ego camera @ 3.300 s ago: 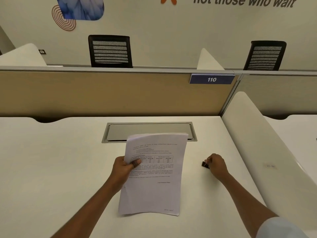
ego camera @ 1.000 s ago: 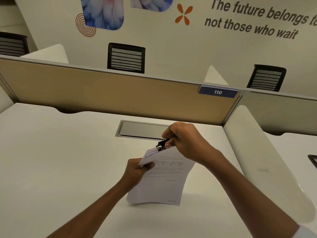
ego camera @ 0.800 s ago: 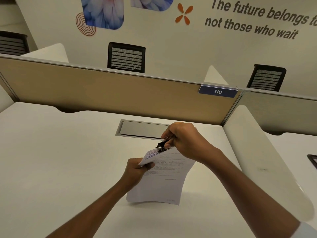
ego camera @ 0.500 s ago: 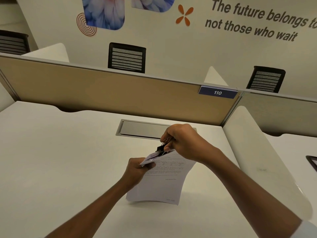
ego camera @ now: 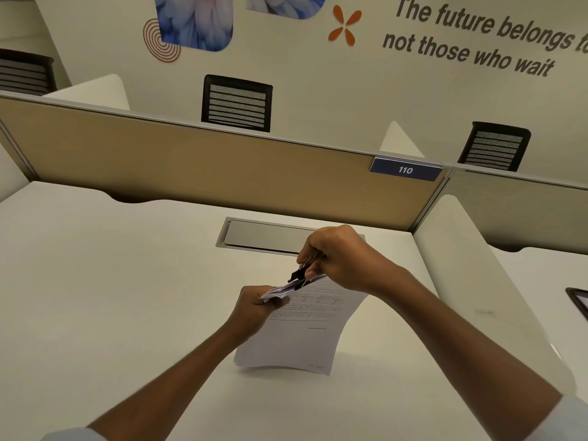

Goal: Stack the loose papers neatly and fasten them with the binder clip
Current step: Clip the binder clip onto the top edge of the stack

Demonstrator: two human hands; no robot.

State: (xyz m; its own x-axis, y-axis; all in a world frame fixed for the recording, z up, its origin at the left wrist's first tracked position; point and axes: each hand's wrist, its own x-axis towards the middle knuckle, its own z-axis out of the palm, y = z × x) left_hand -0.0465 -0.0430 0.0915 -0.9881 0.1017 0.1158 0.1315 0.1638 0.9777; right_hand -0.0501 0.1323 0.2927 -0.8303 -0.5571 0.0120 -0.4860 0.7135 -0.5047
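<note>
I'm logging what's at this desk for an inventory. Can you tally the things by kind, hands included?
Hands: 2, left and right
Paper stacks: 1
Binder clips: 1
Chair backs past the divider: 3
Number signs: 1
Desk hatches: 1
Total: 9

White printed papers (ego camera: pixel 299 332), black binder clip (ego camera: pixel 297 275), tan partition (ego camera: pixel 191 163).

The right hand (ego camera: pixel 342 257) hides most of the binder clip (ego camera: pixel 297 276); the papers' (ego camera: pixel 302 326) print is unreadably small.
</note>
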